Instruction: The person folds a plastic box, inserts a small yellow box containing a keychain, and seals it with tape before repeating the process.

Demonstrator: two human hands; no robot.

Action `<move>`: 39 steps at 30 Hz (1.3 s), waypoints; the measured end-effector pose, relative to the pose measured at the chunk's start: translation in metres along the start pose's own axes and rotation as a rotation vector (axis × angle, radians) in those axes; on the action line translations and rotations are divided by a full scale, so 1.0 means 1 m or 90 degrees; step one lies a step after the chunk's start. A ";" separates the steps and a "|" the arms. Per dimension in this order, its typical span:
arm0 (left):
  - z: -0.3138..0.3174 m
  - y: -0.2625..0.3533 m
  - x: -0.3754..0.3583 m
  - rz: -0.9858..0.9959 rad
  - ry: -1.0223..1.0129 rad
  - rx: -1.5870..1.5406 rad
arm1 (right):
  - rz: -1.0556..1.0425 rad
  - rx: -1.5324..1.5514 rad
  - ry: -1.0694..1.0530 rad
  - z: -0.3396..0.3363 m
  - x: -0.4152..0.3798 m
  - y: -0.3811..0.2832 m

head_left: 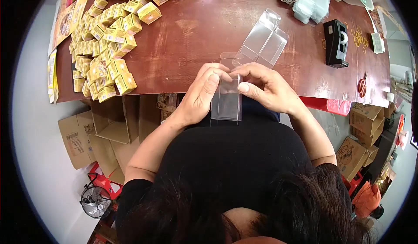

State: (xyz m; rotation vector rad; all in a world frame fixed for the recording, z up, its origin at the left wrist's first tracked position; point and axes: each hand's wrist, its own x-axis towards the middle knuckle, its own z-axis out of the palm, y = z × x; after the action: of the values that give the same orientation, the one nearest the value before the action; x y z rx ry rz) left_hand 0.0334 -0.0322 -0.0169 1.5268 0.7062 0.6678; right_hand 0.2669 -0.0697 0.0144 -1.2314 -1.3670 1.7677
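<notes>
Between my two hands, at the table's front edge, is a clear plastic box (227, 104) with its far end toward the table. My left hand (202, 93) grips its left side, thumb up and fingers curled at the far end. My right hand (265, 87) closes on the far right corner, with thumb and forefinger close to the rim. Thin clear flaps stick out beyond my fingertips. Just past my hands another clear plastic box (263, 41), partly unfolded, lies on the table. Some of my fingertips are hidden behind the plastic.
Many small yellow boxes (106, 48) are heaped at the left of the red-brown table (187, 39). On the right are a black tape dispenser (336, 43), rubber bands (359, 37) and red-handled scissors (362, 86). A stack of clear plastic pieces (311, 2) sits at the back.
</notes>
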 end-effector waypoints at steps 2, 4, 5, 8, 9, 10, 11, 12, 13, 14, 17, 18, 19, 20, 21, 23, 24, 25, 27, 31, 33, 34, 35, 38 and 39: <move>0.002 0.006 -0.001 0.051 0.028 0.084 | -0.109 -0.099 0.097 0.006 -0.001 0.000; 0.010 0.013 -0.004 -0.035 0.123 -0.238 | -0.106 -0.049 0.106 0.013 -0.003 0.001; 0.006 0.016 -0.005 -0.059 0.134 -0.271 | -0.104 -0.002 0.114 0.015 -0.003 0.000; -0.003 0.023 -0.004 -0.138 0.085 -0.223 | -0.134 0.101 0.142 0.030 -0.004 -0.014; -0.005 0.024 -0.004 -0.137 0.091 -0.223 | -0.137 0.168 0.154 0.031 -0.004 -0.019; -0.006 0.025 -0.004 -0.155 0.080 -0.274 | -0.138 0.166 0.150 0.029 -0.004 -0.023; -0.007 0.025 -0.004 -0.174 0.069 -0.327 | -0.135 0.080 0.131 0.027 -0.003 -0.025; -0.007 0.028 -0.002 -0.172 0.073 -0.329 | -0.130 -0.006 0.111 0.024 -0.003 -0.026; -0.007 0.032 0.000 -0.194 0.074 -0.300 | -0.128 -0.009 0.108 0.024 -0.001 -0.027; -0.008 0.035 0.001 -0.217 0.075 -0.270 | -0.089 0.031 0.113 0.024 0.002 -0.026; -0.012 0.035 0.008 -0.232 0.089 -0.276 | -0.035 0.062 0.138 0.024 0.013 -0.027; -0.013 0.037 0.011 -0.232 0.090 -0.276 | -0.064 0.011 0.157 0.024 0.017 -0.026; -0.014 0.041 0.015 -0.256 0.088 -0.292 | -0.092 -0.040 0.177 0.023 0.021 -0.026; -0.015 0.043 0.017 -0.280 0.085 -0.309 | -0.091 -0.039 0.177 0.022 0.024 -0.029; -0.017 0.044 0.017 -0.282 0.083 -0.309 | -0.039 -0.016 0.163 0.021 0.025 -0.035; -0.024 0.046 0.016 -0.282 0.052 -0.310 | 0.015 0.008 0.151 0.019 0.026 -0.037; -0.026 0.045 0.014 -0.282 0.053 -0.310 | 0.019 0.022 0.122 0.017 0.026 -0.036; -0.029 0.046 0.011 -0.266 0.036 -0.331 | 0.021 0.034 0.090 0.015 0.028 -0.035; -0.032 0.044 0.003 -0.219 0.000 -0.309 | 0.010 0.080 0.053 0.011 0.026 -0.030; -0.037 0.045 -0.012 -0.181 -0.014 -0.272 | -0.184 -0.067 -0.095 -0.002 0.042 -0.036; -0.037 0.040 -0.018 -0.132 0.037 -0.224 | -0.214 -0.125 -0.164 -0.012 0.058 -0.046; -0.039 0.036 -0.021 -0.114 0.069 -0.207 | -0.292 -0.207 -0.184 -0.018 0.075 -0.051; -0.041 0.034 -0.022 -0.096 0.100 -0.192 | -0.313 -0.284 -0.155 -0.018 0.092 -0.064; -0.055 0.038 -0.023 -0.188 0.090 -0.173 | -0.394 -0.551 0.110 0.001 0.180 -0.077; -0.056 0.038 -0.022 -0.199 0.094 -0.169 | -0.394 -0.645 0.202 0.011 0.213 -0.074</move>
State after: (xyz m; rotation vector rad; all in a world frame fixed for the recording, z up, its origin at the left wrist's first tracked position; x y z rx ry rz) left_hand -0.0219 -0.0149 0.0247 1.1030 0.9077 0.6118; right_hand 0.1642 0.1310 0.0186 -1.2434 -2.2030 0.3877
